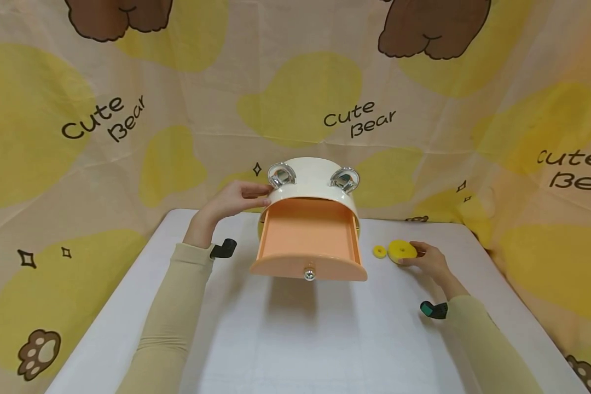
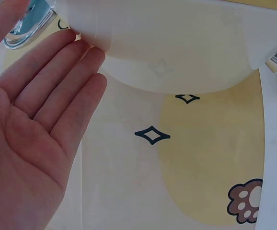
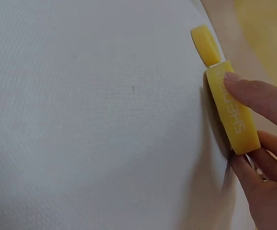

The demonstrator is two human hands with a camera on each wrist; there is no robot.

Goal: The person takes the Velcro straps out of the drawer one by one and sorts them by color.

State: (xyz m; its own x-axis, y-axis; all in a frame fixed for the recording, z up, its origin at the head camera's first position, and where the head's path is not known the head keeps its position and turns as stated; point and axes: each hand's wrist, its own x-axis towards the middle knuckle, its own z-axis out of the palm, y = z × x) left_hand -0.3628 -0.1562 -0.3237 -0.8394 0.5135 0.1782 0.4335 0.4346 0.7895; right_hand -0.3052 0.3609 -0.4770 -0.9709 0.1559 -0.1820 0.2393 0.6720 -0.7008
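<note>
A white rounded drawer box [image 1: 310, 178] with two shiny silver ear-shaped pieces on top stands near the back of the table. Its peach drawer [image 1: 309, 232] is pulled out, nothing lies inside, and a silver knob [image 1: 310, 273] sits on its front. My left hand [image 1: 233, 198] rests its nearly straight fingers against the box's left side, palm visible in the left wrist view. To the right of the box, my right hand [image 1: 430, 264] pinches a thick yellow disc [image 3: 234, 112] with a small central hole, thumb on its lettered edge. A smaller yellow ring [image 3: 205, 45] lies beside the disc.
The white table [image 1: 320, 345] extends toward me, with the drawer's shadow falling on it. A printed cloth [image 1: 295, 82] with bears and lettering hangs behind and along both sides. Black bands with small mounts [image 1: 225, 249] sit at both wrists.
</note>
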